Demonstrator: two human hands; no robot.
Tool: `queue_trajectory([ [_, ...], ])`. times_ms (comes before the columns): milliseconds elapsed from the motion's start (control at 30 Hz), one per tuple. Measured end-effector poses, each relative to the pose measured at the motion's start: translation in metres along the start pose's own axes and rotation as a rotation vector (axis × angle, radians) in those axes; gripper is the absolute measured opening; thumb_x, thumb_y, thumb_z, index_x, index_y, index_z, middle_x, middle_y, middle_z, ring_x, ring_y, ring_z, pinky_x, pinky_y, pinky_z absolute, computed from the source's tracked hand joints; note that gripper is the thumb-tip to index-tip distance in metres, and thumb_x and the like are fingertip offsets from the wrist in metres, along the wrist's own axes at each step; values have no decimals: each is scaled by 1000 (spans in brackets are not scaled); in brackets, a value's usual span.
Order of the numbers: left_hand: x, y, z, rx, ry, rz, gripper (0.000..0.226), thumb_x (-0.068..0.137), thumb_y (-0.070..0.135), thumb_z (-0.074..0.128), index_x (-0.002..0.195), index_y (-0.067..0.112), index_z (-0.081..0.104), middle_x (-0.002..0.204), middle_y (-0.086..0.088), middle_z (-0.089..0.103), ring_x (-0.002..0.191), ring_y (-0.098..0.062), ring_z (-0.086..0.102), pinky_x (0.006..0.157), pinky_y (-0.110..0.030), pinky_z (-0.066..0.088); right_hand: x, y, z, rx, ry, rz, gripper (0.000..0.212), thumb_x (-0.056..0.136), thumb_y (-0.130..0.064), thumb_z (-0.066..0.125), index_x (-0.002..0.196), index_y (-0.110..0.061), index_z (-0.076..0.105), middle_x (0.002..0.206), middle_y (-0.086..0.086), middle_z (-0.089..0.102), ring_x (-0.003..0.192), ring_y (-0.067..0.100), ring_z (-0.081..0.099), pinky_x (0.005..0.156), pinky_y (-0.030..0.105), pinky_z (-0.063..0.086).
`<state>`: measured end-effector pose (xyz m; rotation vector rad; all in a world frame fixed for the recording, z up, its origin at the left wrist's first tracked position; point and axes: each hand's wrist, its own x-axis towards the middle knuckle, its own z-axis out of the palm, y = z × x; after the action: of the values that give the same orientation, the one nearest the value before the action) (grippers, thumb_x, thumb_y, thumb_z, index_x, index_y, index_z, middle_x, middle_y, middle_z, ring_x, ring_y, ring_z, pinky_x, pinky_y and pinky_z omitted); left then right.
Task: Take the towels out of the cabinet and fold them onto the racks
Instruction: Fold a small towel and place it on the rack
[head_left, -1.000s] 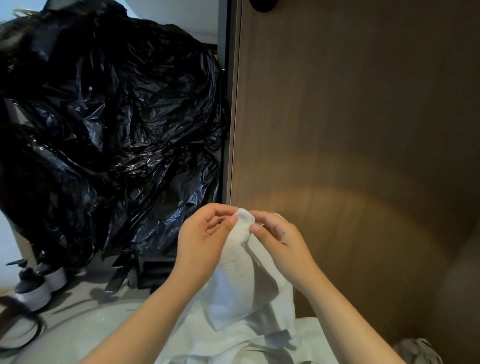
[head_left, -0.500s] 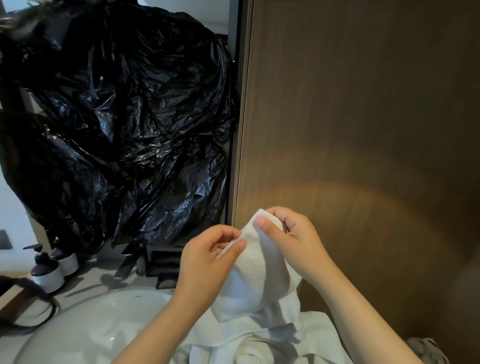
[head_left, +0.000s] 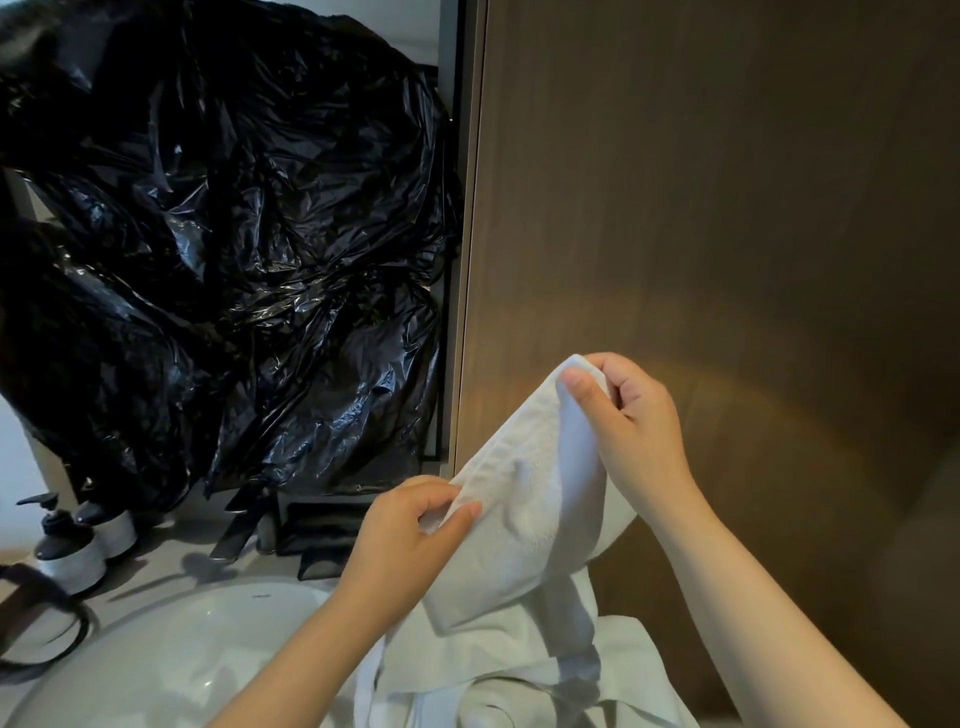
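The right hand pinches a corner of the white towel; the left hand pinches its edge lower down, above the sink.

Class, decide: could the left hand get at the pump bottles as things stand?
Probably yes: only bare counter and sink rim lie between left hand and bottles. But its fingers pinch the towel, so it must let go first.

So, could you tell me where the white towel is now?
Lower centre of the head view: the towel is held by the left hand and the right hand, in front of the wooden panel.
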<state>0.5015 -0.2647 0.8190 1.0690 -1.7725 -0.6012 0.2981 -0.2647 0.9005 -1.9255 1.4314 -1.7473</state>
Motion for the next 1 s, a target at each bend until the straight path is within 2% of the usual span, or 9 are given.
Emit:
queue_trajectory([
  [200, 4, -14, -3, 56, 12, 5, 31, 90, 28, 65, 59, 25, 63, 69, 18, 61, 70, -2, 56, 61, -13, 40, 8, 0, -5, -25, 9, -30, 24, 97, -32, 58, 73, -27, 57, 67, -22, 54, 68, 2, 52, 58, 10, 38],
  [300, 10, -23, -15, 134, 5, 15, 32, 91, 32, 63, 62, 19, 64, 66, 12, 61, 69, -4, 56, 61, -19, 42, 16, -2, -11, -52, 43, -38, 17, 98, -36, 56, 82, -30, 60, 80, -17, 59, 78, 2, 56, 62, 7, 42],
  [400, 25, -34, -31, 246, 20, 3, 40, 91, 34, 62, 62, 7, 61, 58, -2, 53, 57, -12, 48, 58, -30, 39, 31, -7, -18, -76, 78, -62, 16, 98, -36, 55, 83, -32, 59, 85, -13, 60, 83, -2, 57, 65, 4, 42],
  [533, 47, -39, -48, 256, 48, -43, 50, 90, 29, 64, 50, 17, 36, 48, 6, 32, 47, -9, 30, 47, -23, 23, 55, -14, -24, -136, 133, -113, 31, 98, -33, 56, 71, -19, 52, 80, -13, 57, 77, -1, 55, 64, 7, 40],
  [600, 59, -40, -55, 247, 68, -39, 46, 90, 27, 65, 50, 18, 45, 46, 7, 35, 45, -7, 33, 46, -20, 27, 65, -17, -28, -177, 158, -139, 30, 98, -33, 55, 72, -18, 53, 81, -14, 58, 80, 1, 56, 64, 7, 41],
  [700, 83, -31, -69, 291, 132, -14, 25, 94, 27, 61, 72, 17, 67, 55, 5, 54, 54, -7, 49, 51, -19, 34, 77, -22, -34, -212, 219, -160, 17, 99, -36, 55, 85, -27, 59, 85, -16, 59, 86, -1, 57, 66, 2, 43],
  [767, 100, -20, -82, 326, 218, 20, 22, 96, 31, 55, 78, 23, 66, 63, 6, 60, 64, -14, 57, 55, -28, 40, 83, -25, -39, -198, 271, -166, 15, 99, -36, 54, 88, -27, 61, 85, -13, 60, 85, 0, 58, 66, 1, 42],
  [867, 118, -5, -103, 378, 298, 75, 26, 95, 43, 53, 77, 29, 65, 64, 7, 62, 64, -9, 57, 57, -31, 44, 87, -28, -49, -174, 332, -166, 16, 99, -35, 54, 91, -25, 63, 87, -11, 62, 84, 5, 59, 67, 3, 43],
  [1000, 122, 10, -120, 412, 238, 102, 26, 89, 50, 61, 66, 39, 66, 58, 19, 63, 55, -3, 57, 54, -28, 43, 85, -23, -58, -172, 330, -140, 15, 99, -34, 55, 91, -25, 64, 86, -10, 63, 85, 9, 60, 70, 12, 44],
])
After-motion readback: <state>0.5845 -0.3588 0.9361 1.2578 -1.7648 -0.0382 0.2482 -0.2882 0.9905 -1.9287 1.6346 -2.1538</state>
